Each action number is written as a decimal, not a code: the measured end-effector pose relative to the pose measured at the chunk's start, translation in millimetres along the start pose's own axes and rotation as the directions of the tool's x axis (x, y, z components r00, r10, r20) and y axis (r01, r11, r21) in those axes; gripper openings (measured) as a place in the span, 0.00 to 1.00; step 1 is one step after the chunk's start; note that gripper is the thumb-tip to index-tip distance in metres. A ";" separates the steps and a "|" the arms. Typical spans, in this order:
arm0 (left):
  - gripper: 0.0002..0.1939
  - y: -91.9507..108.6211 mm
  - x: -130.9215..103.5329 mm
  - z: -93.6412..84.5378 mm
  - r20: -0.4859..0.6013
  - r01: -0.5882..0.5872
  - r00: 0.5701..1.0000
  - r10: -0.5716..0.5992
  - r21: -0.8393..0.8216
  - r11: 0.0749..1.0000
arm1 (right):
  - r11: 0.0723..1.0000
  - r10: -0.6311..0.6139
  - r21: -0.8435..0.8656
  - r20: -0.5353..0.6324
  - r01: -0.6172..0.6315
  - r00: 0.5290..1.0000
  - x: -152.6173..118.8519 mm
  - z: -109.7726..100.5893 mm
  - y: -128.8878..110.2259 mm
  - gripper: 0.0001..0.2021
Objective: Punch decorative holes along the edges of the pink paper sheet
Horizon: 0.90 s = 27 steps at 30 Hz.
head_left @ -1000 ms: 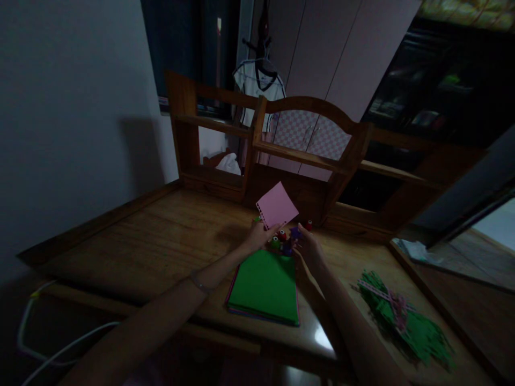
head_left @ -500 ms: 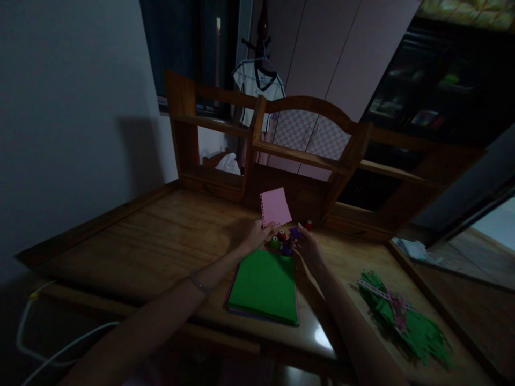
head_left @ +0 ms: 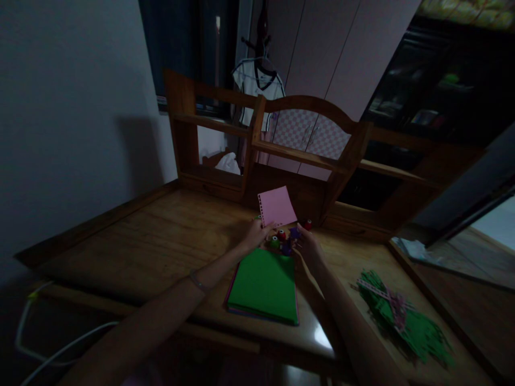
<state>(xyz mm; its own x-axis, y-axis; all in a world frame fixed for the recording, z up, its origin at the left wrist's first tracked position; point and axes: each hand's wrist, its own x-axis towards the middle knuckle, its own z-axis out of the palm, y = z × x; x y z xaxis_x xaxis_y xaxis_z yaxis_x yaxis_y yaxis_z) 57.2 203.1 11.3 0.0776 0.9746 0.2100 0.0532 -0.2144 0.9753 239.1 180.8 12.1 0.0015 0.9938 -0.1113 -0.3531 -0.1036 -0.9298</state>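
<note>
My left hand (head_left: 257, 231) pinches the lower left part of a pink sheet of paper (head_left: 277, 206), which is held up above the desk. A row of small holes runs down the paper's left edge, with a few more along its bottom. In my right hand (head_left: 309, 240) is a small purple craft punch (head_left: 295, 232), partly covered by the fingers, close to the paper's lower right corner. A green punch (head_left: 274, 242), a red punch (head_left: 281, 235) and another purple punch (head_left: 286, 249) stand between my hands. Beyond my right hand is a dark red punch (head_left: 308, 224).
A stack of coloured sheets with green on top (head_left: 263, 287) lies in front of me. Cut green strips (head_left: 402, 321) with punched pink strips (head_left: 397, 308) lie at the right. The desk's wooden shelf (head_left: 301, 153) rises behind; a white cable (head_left: 60, 354) hangs at lower left.
The pink paper has turned slightly and its right side has shifted to the right, towards my right hand. Both hands keep their holds and have barely moved.
</note>
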 end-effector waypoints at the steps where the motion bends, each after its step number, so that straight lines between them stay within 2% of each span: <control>1: 0.15 0.4 -0.3 0.2 0.008 -0.009 1.000 0.009 -0.009 1.000 | 1.000 -0.005 -0.010 0.008 0.005 1.000 0.7 -0.6 0.4 0.14; 7: 0.15 0.9 0.3 1.1 0.035 -0.079 0.996 0.084 -0.119 0.990 | 0.997 -0.053 -0.050 0.041 0.055 0.998 0.3 -1.1 0.4 0.15; 13: 0.19 -3.5 2.0 0.1 0.062 -0.007 0.998 0.020 -0.202 0.979 | 0.996 -0.049 -0.075 0.045 0.052 0.998 -3.3 1.8 -1.0 0.16; 20: 0.20 -11.5 3.7 -0.4 0.074 -0.019 0.997 0.033 -0.183 0.983 | 0.995 -0.041 -0.090 0.025 0.043 0.999 -6.8 5.7 -4.8 0.16; 27: 0.18 -6.1 0.5 3.1 0.027 -0.017 0.999 0.024 -0.224 0.974 | 0.995 -0.041 -0.094 0.038 0.044 0.998 -5.0 3.7 -3.0 0.16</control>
<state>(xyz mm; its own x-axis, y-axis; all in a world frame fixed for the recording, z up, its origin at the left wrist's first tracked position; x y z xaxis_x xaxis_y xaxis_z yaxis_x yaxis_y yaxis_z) 60.0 204.7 5.2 0.1060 0.9672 0.2309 -0.1726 -0.2108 0.9622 236.7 176.3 16.8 -0.0198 0.9980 -0.0598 -0.2636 -0.0629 -0.9626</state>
